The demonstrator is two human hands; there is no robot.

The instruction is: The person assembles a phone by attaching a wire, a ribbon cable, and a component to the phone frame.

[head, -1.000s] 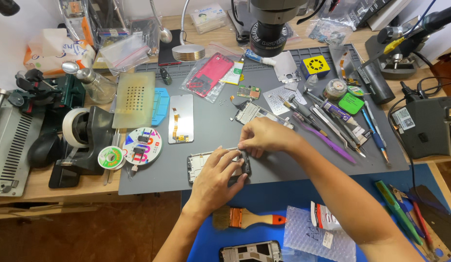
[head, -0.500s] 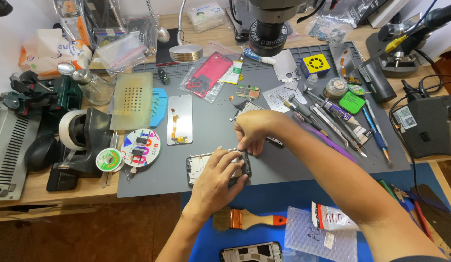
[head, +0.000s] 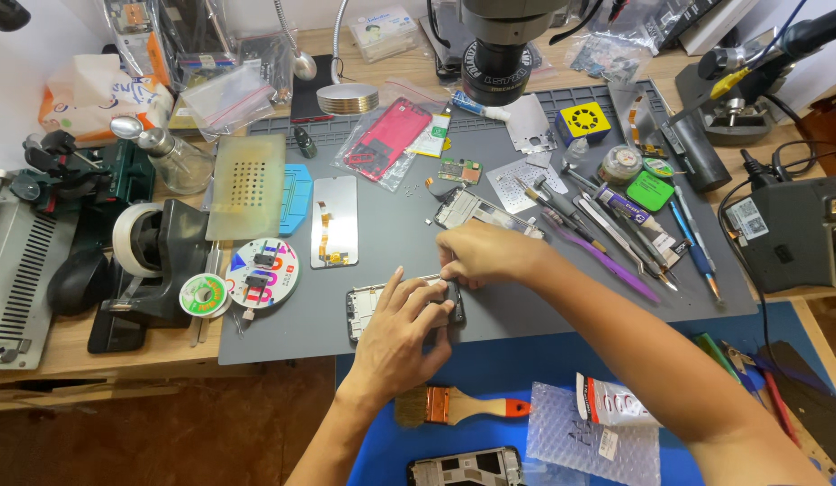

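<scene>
— Where, and held how?
— Phone frame [head: 368, 304] at lower centre of the picture, flat on the grey mat [head: 490, 315]. Left hand [head: 403, 333] spread over it, fingers apart, pressing down. Right hand [head: 476, 255] pinched together at the frame's right end; on what, cannot tell.
— Lying which way?
— Long axis left to right across the picture.
— Doing it well?
— Probably: steady pressure, small lifts, no twisting.

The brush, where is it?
In the head view, the brush lies on the blue mat at the bottom, just below the left hand.
</scene>
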